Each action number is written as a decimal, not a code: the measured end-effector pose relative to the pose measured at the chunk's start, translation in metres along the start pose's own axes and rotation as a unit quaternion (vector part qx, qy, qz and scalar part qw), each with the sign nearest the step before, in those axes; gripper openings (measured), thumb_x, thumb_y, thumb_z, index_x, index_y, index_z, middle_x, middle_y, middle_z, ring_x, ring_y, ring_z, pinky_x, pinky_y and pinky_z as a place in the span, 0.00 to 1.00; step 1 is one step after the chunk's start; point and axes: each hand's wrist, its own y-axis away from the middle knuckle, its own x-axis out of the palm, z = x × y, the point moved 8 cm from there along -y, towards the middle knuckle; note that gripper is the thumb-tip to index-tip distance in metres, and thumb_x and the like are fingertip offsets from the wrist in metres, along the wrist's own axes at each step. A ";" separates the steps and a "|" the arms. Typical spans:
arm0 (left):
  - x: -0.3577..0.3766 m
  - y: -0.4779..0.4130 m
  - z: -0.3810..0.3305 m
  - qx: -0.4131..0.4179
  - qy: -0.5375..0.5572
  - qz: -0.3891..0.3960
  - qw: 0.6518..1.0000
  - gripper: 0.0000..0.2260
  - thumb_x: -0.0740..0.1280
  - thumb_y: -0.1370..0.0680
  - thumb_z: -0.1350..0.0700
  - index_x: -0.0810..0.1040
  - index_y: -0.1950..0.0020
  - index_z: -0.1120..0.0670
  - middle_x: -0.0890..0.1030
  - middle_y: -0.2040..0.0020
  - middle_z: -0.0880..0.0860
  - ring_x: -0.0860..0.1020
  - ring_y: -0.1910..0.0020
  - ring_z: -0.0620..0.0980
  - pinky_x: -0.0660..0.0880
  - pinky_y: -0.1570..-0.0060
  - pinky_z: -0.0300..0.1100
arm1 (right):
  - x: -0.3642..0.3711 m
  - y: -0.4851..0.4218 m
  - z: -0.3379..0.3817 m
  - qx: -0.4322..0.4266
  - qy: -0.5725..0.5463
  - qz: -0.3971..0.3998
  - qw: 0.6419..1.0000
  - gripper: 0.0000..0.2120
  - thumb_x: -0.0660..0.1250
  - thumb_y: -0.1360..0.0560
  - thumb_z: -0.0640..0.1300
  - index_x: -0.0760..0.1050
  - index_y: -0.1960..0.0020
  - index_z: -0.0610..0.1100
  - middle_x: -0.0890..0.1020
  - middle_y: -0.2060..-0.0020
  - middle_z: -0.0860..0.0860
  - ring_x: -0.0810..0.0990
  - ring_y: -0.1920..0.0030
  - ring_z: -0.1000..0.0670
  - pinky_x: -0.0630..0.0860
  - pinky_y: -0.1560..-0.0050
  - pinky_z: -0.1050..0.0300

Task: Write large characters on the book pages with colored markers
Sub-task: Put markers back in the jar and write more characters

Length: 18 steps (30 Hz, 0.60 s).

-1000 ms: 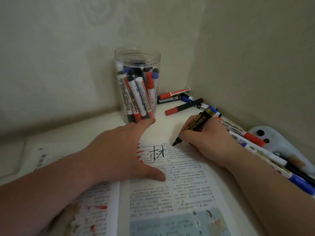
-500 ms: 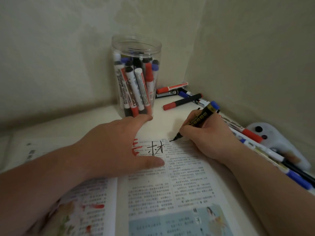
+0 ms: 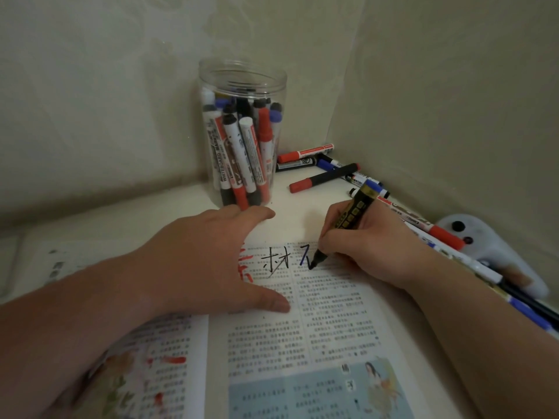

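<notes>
My right hand (image 3: 375, 252) grips the marker (image 3: 355, 211), tip down near the top edge of the book (image 3: 332, 322)—a fresh stroke (image 3: 303, 257) has appeared (next character begun)—while my left hand (image 3: 202, 261), flat, pins it.

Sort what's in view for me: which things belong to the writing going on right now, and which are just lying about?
In use:
- right hand gripping the black-bodied marker, tip on the page
- open book
- left hand pressing the book flat

Lying about:
- clear jar full of markers
- loose markers along the wall
- white gadget with dark buttons
</notes>
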 end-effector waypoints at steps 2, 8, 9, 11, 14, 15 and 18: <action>0.000 0.000 0.000 0.000 0.001 -0.001 1.000 0.56 0.60 0.46 0.15 0.45 0.24 0.32 0.60 0.25 0.35 0.64 0.27 0.40 0.64 0.31 0.41 | -0.002 0.000 -0.001 0.001 -0.023 -0.009 1.000 0.09 0.71 0.36 0.43 0.79 0.64 0.37 0.78 0.73 0.46 0.74 0.72 0.52 0.70 0.69 0.60; 0.001 0.000 0.000 0.009 0.005 0.010 1.000 0.56 0.60 0.46 0.14 0.44 0.24 0.32 0.60 0.25 0.35 0.64 0.28 0.40 0.65 0.31 0.42 | -0.009 -0.001 -0.005 0.016 0.000 -0.054 0.998 0.06 0.72 0.28 0.38 0.78 0.63 0.39 0.78 0.73 0.48 0.75 0.73 0.51 0.73 0.67 0.54; 0.002 -0.001 0.000 0.010 0.007 0.010 1.000 0.56 0.60 0.46 0.14 0.44 0.24 0.32 0.59 0.24 0.35 0.64 0.27 0.40 0.65 0.30 0.42 | -0.009 -0.002 -0.004 0.017 0.009 -0.055 0.998 0.06 0.71 0.28 0.38 0.78 0.63 0.39 0.77 0.73 0.49 0.75 0.73 0.51 0.73 0.67 0.53; -0.002 0.001 0.000 0.028 0.025 -0.011 0.999 0.53 0.62 0.42 0.17 0.44 0.23 0.32 0.60 0.26 0.32 0.64 0.29 0.35 0.65 0.31 0.38 | -0.010 -0.003 -0.002 0.014 0.034 -0.056 0.998 0.08 0.71 0.29 0.39 0.76 0.65 0.39 0.75 0.75 0.50 0.73 0.73 0.52 0.71 0.65 0.53; -0.012 0.005 -0.003 0.083 0.132 -0.094 0.983 0.31 0.63 0.23 0.35 0.53 0.23 0.36 0.67 0.45 0.30 0.71 0.46 0.32 0.69 0.51 0.31 | -0.011 0.000 -0.002 0.006 -0.009 -0.060 0.998 0.07 0.70 0.27 0.36 0.76 0.64 0.39 0.72 0.77 0.53 0.70 0.75 0.54 0.69 0.67 0.55; -0.013 0.005 -0.004 0.094 0.167 -0.120 0.974 0.25 0.60 0.20 0.45 0.57 0.24 0.39 0.69 0.48 0.33 0.72 0.47 0.36 0.69 0.53 0.32 | -0.012 0.002 0.000 -0.007 -0.077 -0.063 0.995 0.07 0.69 0.27 0.34 0.76 0.63 0.38 0.72 0.78 0.52 0.70 0.76 0.53 0.68 0.68 0.55; -0.018 0.008 -0.013 0.140 0.215 -0.177 0.950 0.26 0.57 0.22 0.59 0.60 0.27 0.40 0.74 0.47 0.37 0.77 0.46 0.42 0.74 0.48 0.37 | -0.018 0.006 0.010 -0.068 -0.319 -0.063 0.943 0.03 0.67 0.31 0.32 0.75 0.60 0.39 0.67 0.76 0.48 0.64 0.76 0.51 0.66 0.73 0.59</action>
